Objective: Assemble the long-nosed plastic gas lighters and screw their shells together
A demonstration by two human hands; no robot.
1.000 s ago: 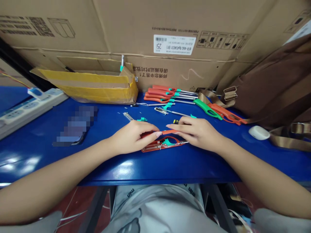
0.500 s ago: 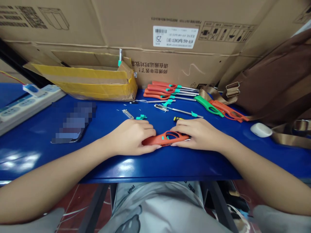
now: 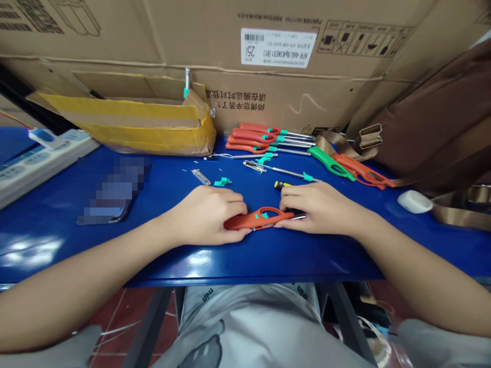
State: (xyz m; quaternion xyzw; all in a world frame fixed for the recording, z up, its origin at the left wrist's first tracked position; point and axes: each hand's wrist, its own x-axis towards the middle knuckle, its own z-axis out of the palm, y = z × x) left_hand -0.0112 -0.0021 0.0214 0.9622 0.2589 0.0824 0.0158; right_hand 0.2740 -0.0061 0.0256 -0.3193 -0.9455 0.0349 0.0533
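Between my hands, low over the blue table, lies an orange lighter casing (image 3: 249,220) of the long-nosed kind, with teal parts showing inside its loop. My left hand (image 3: 210,214) is closed round its left end. The fingers of my right hand (image 3: 314,208) pinch the narrow right end, where a bit of metal shows by the thumb. A yellow-and-black handle (image 3: 282,185) pokes out behind my right fingers. Beyond my hands lie a teal plastic piece (image 3: 222,182), a clear lighter tank (image 3: 201,177), another clear tank (image 3: 253,166) and a metal tube (image 3: 286,172).
Several orange lighters (image 3: 253,136) are stacked at the back. Green (image 3: 330,162) and orange casings (image 3: 364,171) lie to the right near a brown bag (image 3: 433,112). At left are a taped carton (image 3: 153,133), a phone (image 3: 115,194) and a power strip (image 3: 49,153).
My right thumb and fingers have shifted slightly at the casing's narrow end, so more of its lower edge and the metal shows. The left hand keeps its grip. The view has tilted slightly.
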